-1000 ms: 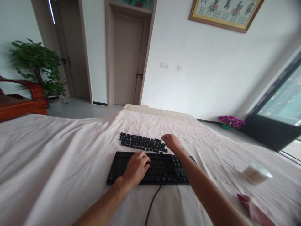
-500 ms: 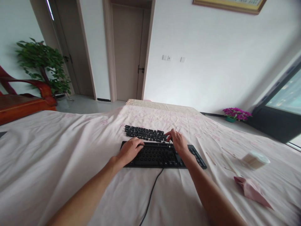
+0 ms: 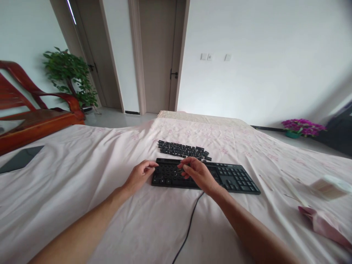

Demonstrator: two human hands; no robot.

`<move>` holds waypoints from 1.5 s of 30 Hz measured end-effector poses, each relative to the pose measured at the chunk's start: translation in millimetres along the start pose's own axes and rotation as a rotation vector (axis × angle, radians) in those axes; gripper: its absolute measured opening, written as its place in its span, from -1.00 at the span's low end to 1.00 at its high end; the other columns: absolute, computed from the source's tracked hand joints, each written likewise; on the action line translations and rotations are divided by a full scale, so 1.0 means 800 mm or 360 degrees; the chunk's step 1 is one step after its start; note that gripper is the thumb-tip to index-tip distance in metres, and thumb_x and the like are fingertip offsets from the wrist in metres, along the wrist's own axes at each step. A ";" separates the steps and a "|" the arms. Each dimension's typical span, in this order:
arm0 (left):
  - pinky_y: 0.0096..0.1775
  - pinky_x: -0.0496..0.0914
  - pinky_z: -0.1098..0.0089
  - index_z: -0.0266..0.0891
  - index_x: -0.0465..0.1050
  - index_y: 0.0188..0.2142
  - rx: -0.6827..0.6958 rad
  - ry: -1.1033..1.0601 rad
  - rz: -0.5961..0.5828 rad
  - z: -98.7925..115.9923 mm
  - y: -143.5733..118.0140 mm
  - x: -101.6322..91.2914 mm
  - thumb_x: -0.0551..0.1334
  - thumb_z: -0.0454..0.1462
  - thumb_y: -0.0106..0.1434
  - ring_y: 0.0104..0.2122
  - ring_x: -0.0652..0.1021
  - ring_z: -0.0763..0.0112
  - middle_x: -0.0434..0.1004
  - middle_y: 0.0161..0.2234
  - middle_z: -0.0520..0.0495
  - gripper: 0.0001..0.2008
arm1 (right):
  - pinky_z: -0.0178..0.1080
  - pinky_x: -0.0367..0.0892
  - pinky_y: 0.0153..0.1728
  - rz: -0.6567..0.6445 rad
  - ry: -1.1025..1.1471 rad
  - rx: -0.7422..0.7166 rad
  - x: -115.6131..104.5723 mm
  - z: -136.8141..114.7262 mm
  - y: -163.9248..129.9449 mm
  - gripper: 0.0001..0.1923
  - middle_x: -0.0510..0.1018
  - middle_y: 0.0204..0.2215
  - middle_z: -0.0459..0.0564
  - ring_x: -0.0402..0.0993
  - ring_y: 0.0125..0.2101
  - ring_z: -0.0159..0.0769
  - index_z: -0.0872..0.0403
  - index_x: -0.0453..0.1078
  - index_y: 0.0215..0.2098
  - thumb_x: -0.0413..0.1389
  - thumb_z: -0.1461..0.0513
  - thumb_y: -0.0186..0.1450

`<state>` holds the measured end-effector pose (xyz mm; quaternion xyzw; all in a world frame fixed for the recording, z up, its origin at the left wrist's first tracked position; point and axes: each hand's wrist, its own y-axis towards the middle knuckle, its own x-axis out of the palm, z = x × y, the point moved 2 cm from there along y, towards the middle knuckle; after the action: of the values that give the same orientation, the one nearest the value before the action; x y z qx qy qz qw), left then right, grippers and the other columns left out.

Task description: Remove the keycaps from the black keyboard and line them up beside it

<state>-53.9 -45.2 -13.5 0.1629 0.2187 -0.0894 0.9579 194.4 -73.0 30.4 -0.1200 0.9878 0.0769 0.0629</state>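
Observation:
A black keyboard (image 3: 189, 184) lies on the cloth, many of its left and middle key positions bare of caps. Its number pad (image 3: 242, 176) still carries keys. My right hand (image 3: 196, 171) is over the middle of the board, fingers pinched on a thin metal wire tool (image 3: 176, 171) that looks like a keycap puller and is partly hidden. At the board's left edge is my left hand (image 3: 141, 174), its thumb and forefinger stretched out a little apart and its fingertips at the edge. Behind the board lie rows of loose black keycaps (image 3: 183, 149).
A black cable (image 3: 189, 227) runs toward me over the pale cloth (image 3: 123, 227). On the right are cotton swabs (image 3: 266, 182), a clear pack of swabs (image 3: 331, 187) and a pink cloth (image 3: 324, 223). A dark flat tablet-like slab (image 3: 22, 159) lies at far left.
My right hand has moved from the loose keycaps down and left onto the bare part of the keyboard. My left hand has drawn back to the board's left edge. The view has turned left.

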 end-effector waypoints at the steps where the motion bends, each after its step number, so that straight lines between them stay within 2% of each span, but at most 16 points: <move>1: -0.12 0.39 0.35 -0.22 0.47 -0.14 0.0002 0.0003 -0.0031 -0.002 -0.003 -0.002 0.14 -0.22 0.25 -0.21 0.52 0.35 0.53 -0.15 -0.07 -0.76 | -0.34 0.37 -0.45 -0.0031 -0.0004 0.0006 0.010 -0.001 0.000 -0.71 0.53 -0.20 0.06 0.46 -0.42 -0.41 0.10 0.25 -0.16 0.08 0.08 0.27; 5: -0.14 0.38 0.37 -0.22 0.46 -0.13 0.0040 0.0006 -0.0120 -0.002 -0.012 -0.008 0.16 -0.24 0.23 -0.26 0.50 0.39 0.50 -0.17 -0.06 -0.76 | -0.38 0.32 -0.49 -0.0140 -0.0087 -0.0069 0.048 -0.007 0.007 -0.80 0.55 -0.19 0.02 0.45 -0.44 -0.44 0.09 0.28 -0.16 0.04 0.16 0.30; 8: -0.18 0.39 0.38 -0.22 0.45 -0.11 0.0063 0.0008 -0.0180 -0.001 -0.013 -0.008 0.19 -0.26 0.19 -0.29 0.49 0.40 0.48 -0.18 -0.06 -0.74 | -0.38 0.31 -0.49 -0.0138 -0.0160 -0.0142 0.070 -0.012 0.017 -0.84 0.56 -0.25 -0.03 0.39 -0.52 -0.48 0.08 0.31 -0.17 0.02 0.20 0.31; 12: -0.25 0.36 0.42 -0.20 0.46 -0.12 0.0075 0.0027 -0.0160 -0.002 -0.011 -0.008 0.17 -0.26 0.20 -0.29 0.46 0.40 0.47 -0.22 -0.04 -0.75 | -0.42 0.28 -0.63 -0.0048 -0.0136 -0.0029 0.086 -0.012 0.024 -0.85 0.54 -0.38 -0.07 0.36 -0.60 -0.49 0.07 0.29 -0.20 0.02 0.18 0.30; 17: -0.27 0.34 0.43 -0.22 0.47 -0.16 0.0089 0.0080 -0.0165 -0.003 -0.011 -0.008 0.12 -0.23 0.24 -0.32 0.44 0.41 0.47 -0.26 -0.04 -0.76 | -0.40 0.35 -0.60 -0.0014 -0.0178 0.0001 0.096 -0.009 0.022 -0.83 0.42 -0.61 -0.17 0.40 -0.62 -0.44 0.06 0.32 -0.28 0.10 0.12 0.26; 23: -0.29 0.33 0.44 -0.24 0.50 -0.22 0.0173 0.0118 -0.0252 0.005 -0.013 -0.010 0.17 -0.25 0.19 -0.33 0.43 0.41 0.48 -0.23 -0.05 -0.80 | -0.40 0.34 -0.55 -0.0075 -0.0285 -0.0086 0.104 -0.003 0.017 -0.89 0.44 -0.60 -0.18 0.43 -0.58 -0.42 0.05 0.32 -0.27 0.09 0.18 0.28; 30: -0.11 0.33 0.34 -0.19 0.50 -0.30 0.0350 0.0303 -0.0282 0.013 -0.017 -0.008 0.21 -0.33 0.07 -0.20 0.44 0.30 0.50 -0.24 -0.04 -0.83 | -0.37 0.27 -0.42 -0.0101 -0.0841 -0.0372 0.111 -0.008 0.017 -0.93 0.49 -0.50 -0.15 0.44 -0.48 -0.39 0.03 0.32 -0.27 0.12 0.24 0.27; 34: -0.18 0.34 0.35 -0.19 0.45 -0.37 0.0289 0.0423 -0.0193 0.010 -0.017 -0.004 0.28 -0.26 0.05 -0.24 0.44 0.31 0.49 -0.29 -0.01 -0.89 | -0.36 0.27 -0.40 -0.0127 -0.0947 -0.0429 0.119 -0.011 0.025 -0.97 0.51 -0.45 -0.11 0.47 -0.44 -0.35 0.03 0.30 -0.28 0.07 0.24 0.31; 38: -0.28 0.33 0.37 -0.22 0.41 -0.45 0.0253 0.0428 -0.0142 0.008 -0.016 -0.002 0.24 -0.26 0.12 -0.33 0.43 0.34 0.45 -0.38 -0.01 -0.92 | -0.33 0.29 -0.38 -0.0179 -0.1082 -0.0488 0.129 -0.012 0.025 -0.94 0.53 -0.41 -0.06 0.49 -0.40 -0.30 0.03 0.28 -0.29 0.01 0.23 0.35; 42: -0.24 0.34 0.38 -0.22 0.46 -0.40 0.0271 0.0361 -0.0167 0.010 -0.017 -0.003 0.26 -0.26 0.10 -0.29 0.45 0.34 0.49 -0.32 -0.02 -0.93 | -0.31 0.29 -0.36 -0.0165 -0.1257 -0.0654 0.135 -0.006 0.013 -0.97 0.54 -0.38 -0.03 0.50 -0.37 -0.26 0.03 0.27 -0.27 0.03 0.24 0.34; 45: -0.22 0.33 0.39 -0.21 0.47 -0.36 0.0254 0.0360 -0.0184 0.012 -0.019 -0.004 0.28 -0.27 0.08 -0.26 0.45 0.34 0.49 -0.28 0.00 -0.90 | -0.33 0.29 -0.36 -0.0150 -0.1280 -0.0678 0.137 -0.003 0.011 -0.98 0.54 -0.37 -0.04 0.51 -0.37 -0.28 0.02 0.27 -0.24 0.04 0.24 0.35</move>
<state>-56.5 -62.1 -8.0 0.2345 0.3266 -0.1426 0.9044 86.7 -90.1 18.1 -0.1358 0.8405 0.3159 0.4187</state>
